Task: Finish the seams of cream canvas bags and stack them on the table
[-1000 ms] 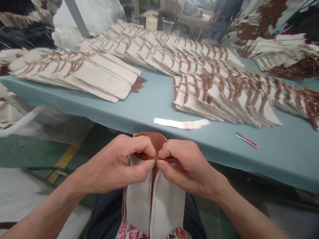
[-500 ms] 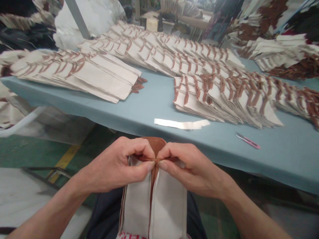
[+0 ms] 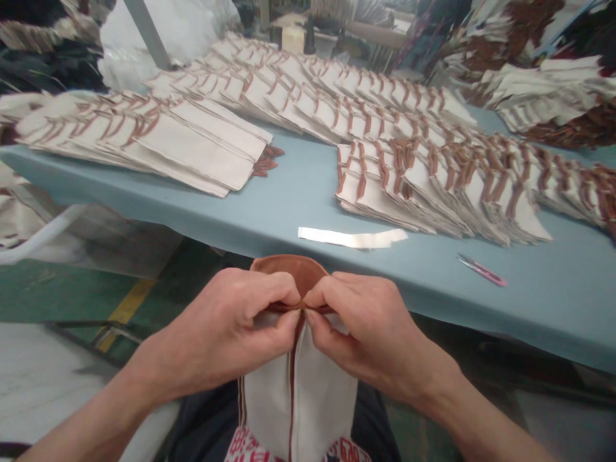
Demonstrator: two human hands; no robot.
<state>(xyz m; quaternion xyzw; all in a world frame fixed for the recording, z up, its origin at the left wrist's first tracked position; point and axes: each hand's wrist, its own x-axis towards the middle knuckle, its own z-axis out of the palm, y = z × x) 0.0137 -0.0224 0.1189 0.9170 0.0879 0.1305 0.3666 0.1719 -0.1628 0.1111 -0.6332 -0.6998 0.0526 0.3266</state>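
A sewn tube-like piece of off-white material with a brown lining (image 3: 325,391) hangs upright between my hands, over my lap. Its brown upper edge bulges open in a round curve behind my fingers. Red printed characters show near its lower end. My left hand (image 3: 255,314) pinches the front edge with thumb and forefinger, left of the centre seam. My right hand (image 3: 359,321) pinches the same edge just right of the seam, so the fingertips of both hands almost touch. The other fingers are curled in.
On the blue-covered table (image 3: 212,221) lie a white strip (image 3: 351,238) and pink-handled thread snips (image 3: 482,271). Overlapping stacks of similar white and brown pieces (image 3: 192,141) spread left, back and right (image 3: 447,186). The table's front edge runs just beyond my hands.
The brown upper edge gapes wider behind my fingers, and more of the red print shows at the bottom. Both hands keep their pinch at the seam.
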